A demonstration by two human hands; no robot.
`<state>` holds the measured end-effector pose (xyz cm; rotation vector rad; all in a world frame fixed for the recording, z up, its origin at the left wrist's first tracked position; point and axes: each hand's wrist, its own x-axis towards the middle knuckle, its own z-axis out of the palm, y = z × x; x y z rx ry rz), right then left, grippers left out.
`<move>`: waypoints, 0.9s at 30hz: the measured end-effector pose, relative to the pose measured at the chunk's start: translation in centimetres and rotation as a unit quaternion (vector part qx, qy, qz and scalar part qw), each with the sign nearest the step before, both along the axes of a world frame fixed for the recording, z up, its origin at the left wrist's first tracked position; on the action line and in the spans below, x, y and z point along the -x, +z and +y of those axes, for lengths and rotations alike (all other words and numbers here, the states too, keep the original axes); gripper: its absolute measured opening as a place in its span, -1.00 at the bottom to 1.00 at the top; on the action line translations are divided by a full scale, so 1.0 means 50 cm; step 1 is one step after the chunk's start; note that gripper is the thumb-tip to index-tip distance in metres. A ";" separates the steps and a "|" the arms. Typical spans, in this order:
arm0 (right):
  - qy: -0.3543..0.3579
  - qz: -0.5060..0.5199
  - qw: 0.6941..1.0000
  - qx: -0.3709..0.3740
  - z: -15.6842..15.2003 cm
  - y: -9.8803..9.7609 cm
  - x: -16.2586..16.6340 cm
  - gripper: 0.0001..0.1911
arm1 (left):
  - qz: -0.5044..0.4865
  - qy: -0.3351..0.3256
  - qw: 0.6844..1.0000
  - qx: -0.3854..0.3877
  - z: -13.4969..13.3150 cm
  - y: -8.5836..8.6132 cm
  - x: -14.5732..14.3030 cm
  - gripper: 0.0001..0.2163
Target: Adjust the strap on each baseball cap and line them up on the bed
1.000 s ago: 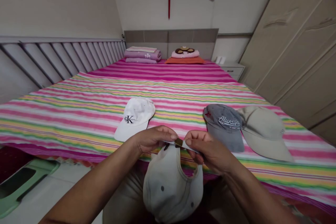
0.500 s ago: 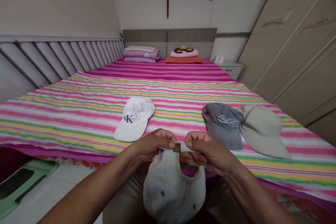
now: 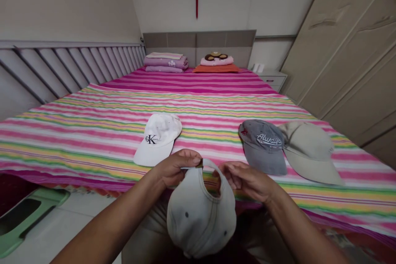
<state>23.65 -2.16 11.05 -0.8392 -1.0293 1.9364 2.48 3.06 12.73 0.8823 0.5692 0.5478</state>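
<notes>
A pale grey baseball cap [image 3: 198,218] hangs above my lap at the bed's front edge, its back opening and curved strap facing up. My left hand [image 3: 176,169] is closed on the left end of the strap, thumb and fingers pinching by the small brass-coloured buckle [image 3: 200,163]. At the right side of the opening is my right hand [image 3: 246,177], its fingers loosely bent and apart; the fingertips reach the cap's edge, partly hidden. A white cap [image 3: 159,138] with black letters lies beyond my left hand. To the right lie a dark grey cap [image 3: 262,146] and a beige cap [image 3: 309,152], touching.
The caps rest on a bed with a striped sheet [image 3: 198,109]. Folded purple bedding [image 3: 165,64] and a pink and orange pile [image 3: 216,64] sit by the headboard [image 3: 222,43]. A railing [image 3: 77,66] runs left; a green stool [image 3: 37,210] stands lower left.
My right hand has let go of the strap and moved slightly right and down, its fingers loosening. The strap now arches up, and the cap has shifted slightly left.
</notes>
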 end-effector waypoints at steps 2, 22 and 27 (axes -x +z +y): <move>0.004 0.007 1.000 0.008 -0.007 -0.025 0.004 -0.66 | -0.019 0.009 1.000 0.013 0.002 -0.001 0.000 -0.76; -0.148 0.160 0.967 0.131 0.044 0.020 -0.002 -0.81 | -0.169 0.031 0.983 0.063 0.006 -0.108 0.007 -0.75; -0.070 0.152 0.982 0.090 0.043 -0.048 -0.021 -0.78 | -0.240 0.075 0.963 0.100 0.050 -0.130 0.019 -0.78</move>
